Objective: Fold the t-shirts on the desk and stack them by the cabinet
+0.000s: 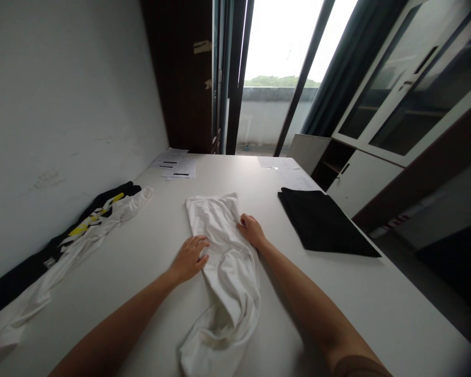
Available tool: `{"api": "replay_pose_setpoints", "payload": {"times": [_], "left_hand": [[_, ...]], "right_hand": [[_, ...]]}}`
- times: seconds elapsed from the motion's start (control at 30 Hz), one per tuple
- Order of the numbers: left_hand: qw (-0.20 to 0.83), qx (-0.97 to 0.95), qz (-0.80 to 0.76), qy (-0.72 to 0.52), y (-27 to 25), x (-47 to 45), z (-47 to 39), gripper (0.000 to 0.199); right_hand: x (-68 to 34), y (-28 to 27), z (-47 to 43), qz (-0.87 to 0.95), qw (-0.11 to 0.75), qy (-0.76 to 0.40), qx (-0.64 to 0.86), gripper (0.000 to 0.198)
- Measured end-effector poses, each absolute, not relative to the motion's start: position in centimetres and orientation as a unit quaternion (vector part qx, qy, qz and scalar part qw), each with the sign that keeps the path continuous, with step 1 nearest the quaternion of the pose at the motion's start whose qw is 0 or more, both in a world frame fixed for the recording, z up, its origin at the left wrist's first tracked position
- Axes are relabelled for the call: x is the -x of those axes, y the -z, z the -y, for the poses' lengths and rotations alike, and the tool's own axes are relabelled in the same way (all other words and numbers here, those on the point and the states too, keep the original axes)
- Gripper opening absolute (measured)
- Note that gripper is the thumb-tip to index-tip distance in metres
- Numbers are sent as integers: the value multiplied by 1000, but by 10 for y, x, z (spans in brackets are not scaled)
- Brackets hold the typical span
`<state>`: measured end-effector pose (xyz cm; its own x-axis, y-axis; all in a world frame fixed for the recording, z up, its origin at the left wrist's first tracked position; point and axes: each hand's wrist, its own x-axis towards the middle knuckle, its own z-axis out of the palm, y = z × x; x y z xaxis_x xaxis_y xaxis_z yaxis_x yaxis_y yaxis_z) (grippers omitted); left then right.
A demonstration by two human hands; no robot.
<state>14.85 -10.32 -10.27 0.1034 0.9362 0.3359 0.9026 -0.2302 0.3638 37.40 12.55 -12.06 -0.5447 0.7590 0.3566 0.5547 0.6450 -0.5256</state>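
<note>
A white cloth garment (223, 251) lies lengthwise on the white table in front of me. Its far end is folded fairly flat and squared, while the near part is twisted and wrinkled. My left hand (190, 256) rests on the garment's left edge, fingers apart and laid on the fabric. At the right edge, my right hand (251, 230) has its fingers curled in against the cloth. What, if anything, those fingers pinch is hard to see. The garment's exact kind does not show.
A folded black cloth (325, 222) lies to the right. Along the left wall are black-and-yellow and white garments (90, 222). Paper sheets (176, 165) sit at the back left, more papers (288, 170) at the back right. A white cabinet (400, 99) stands beyond the table (157, 324).
</note>
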Motion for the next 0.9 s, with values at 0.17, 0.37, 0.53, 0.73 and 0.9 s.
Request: {"api": "replay_pose_setpoints", "payload": {"times": [0.17, 0.37, 0.53, 0.73, 0.9], "left_hand": [[33, -741, -623, -249, 103, -148, 103, 31], [32, -739, -624, -250, 103, -148, 103, 31], [32, -741, -623, -249, 102, -148, 103, 31], [34, -738, -624, -254, 102, -148, 103, 31], [37, -738, -620, -262, 103, -148, 103, 32]], "right_hand": [[-374, 120, -125, 862, 282, -183, 381, 12], [-374, 121, -127, 862, 286, -180, 378, 15], [-374, 122, -127, 863, 292, -183, 370, 18], [-374, 117, -124, 862, 278, -184, 383, 17], [-374, 115, -123, 860, 270, -189, 390, 15]]}}
